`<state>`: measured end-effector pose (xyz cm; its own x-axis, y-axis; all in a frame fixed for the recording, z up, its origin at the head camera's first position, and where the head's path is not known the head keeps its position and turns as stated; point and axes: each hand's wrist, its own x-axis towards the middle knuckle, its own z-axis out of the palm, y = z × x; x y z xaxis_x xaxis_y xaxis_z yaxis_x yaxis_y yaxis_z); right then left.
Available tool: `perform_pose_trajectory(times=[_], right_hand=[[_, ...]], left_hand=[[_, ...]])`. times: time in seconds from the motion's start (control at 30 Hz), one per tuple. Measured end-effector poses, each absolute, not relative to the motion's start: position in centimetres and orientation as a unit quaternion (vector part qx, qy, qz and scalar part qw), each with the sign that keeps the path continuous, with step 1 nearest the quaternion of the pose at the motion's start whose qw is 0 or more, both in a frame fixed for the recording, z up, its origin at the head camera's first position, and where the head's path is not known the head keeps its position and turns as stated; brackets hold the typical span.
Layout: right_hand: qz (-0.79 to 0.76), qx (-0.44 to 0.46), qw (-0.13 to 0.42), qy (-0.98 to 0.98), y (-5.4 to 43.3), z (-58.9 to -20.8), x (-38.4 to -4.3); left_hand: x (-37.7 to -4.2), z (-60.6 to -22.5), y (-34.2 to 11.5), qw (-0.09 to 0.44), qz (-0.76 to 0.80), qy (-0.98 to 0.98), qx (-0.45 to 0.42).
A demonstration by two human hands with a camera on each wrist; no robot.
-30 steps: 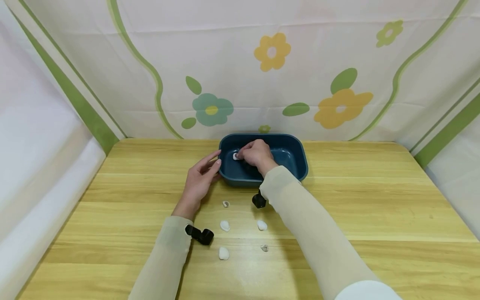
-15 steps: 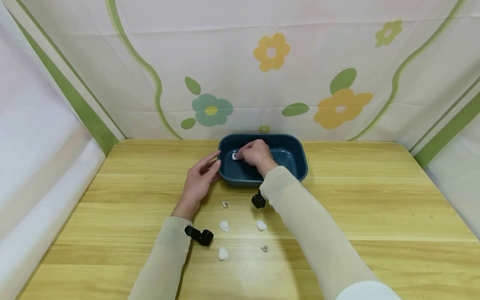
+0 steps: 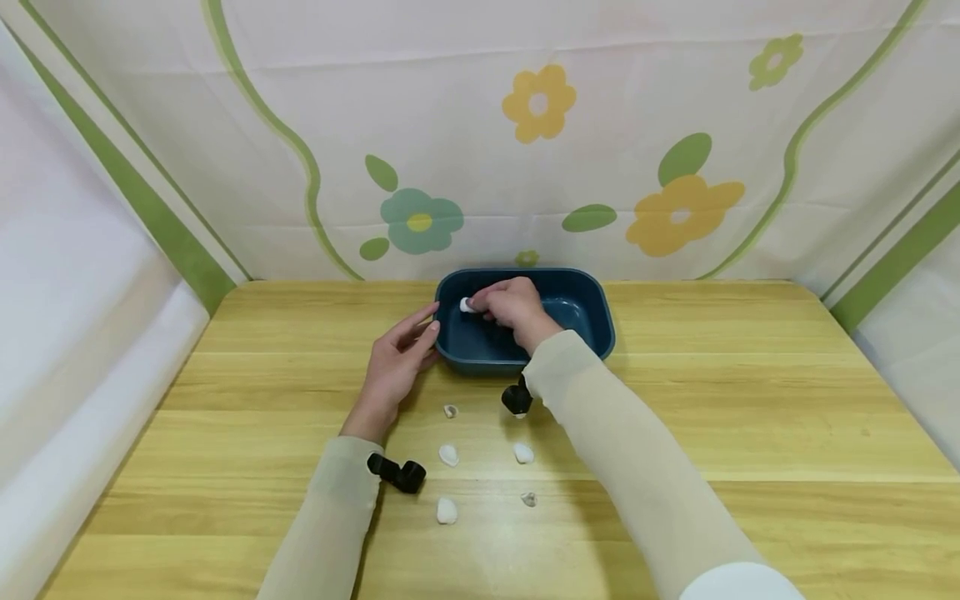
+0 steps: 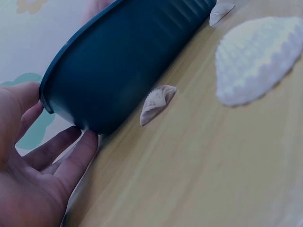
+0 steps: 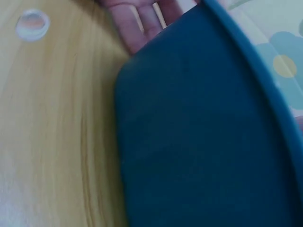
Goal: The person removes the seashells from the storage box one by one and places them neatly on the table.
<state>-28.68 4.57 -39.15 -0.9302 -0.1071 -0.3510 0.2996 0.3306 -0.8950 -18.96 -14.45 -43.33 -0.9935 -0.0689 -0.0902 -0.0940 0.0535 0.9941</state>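
A dark blue rectangular basin (image 3: 577, 333) stands at the back of the table. Inside it, near its left end, my right hand (image 3: 516, 305) pinches a small white seashell (image 3: 466, 305) at the fingertips, which cover part of it. My left hand (image 3: 393, 367) rests against the basin's left end. In the left wrist view, the fingers of the left hand (image 4: 42, 156) touch the outer wall and rim, spread and not wrapped round it. Several shells lie in front of the basin, among them a ribbed white shell (image 4: 258, 59) and a small folded shell (image 4: 158, 103).
Two loose columns of shells lie between my forearms, with a white shell (image 3: 447, 511) nearest me and a small grey shell (image 3: 529, 499) to its right. Behind the basin hangs a flowered cloth (image 3: 480, 125). The wooden table (image 3: 750, 400) extends to both sides.
My right hand has shifted slightly up and left inside the basin, with the white seashell at its fingertips. The left hand has stayed against the basin's end.
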Motion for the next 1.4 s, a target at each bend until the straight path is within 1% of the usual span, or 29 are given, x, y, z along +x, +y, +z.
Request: perform_pose_trajectory(times=[0.37,0.83,1.1,1.4], right_hand=[[-0.65,0.072,0.243,0.716,6.5,-39.0,-28.8],[-0.65,-0.006,0.286,0.704,8.7,-36.3,-25.0],[-0.67,-0.045,0.296,0.679,10.1,-36.0,-22.4],[-0.678,-0.076,0.278,0.676,11.6,-36.1,-19.4]], left_hand=[[-19.1,-43.9,-13.8,0.015,0.689,0.722,-0.057],[-19.2,-43.8,-13.9,0.01,0.692,0.72,-0.062],[-19.1,-43.6,-14.2,0.006,0.687,0.724,-0.06],[-19.1,-43.7,-14.3,0.001,0.688,0.724,-0.058]])
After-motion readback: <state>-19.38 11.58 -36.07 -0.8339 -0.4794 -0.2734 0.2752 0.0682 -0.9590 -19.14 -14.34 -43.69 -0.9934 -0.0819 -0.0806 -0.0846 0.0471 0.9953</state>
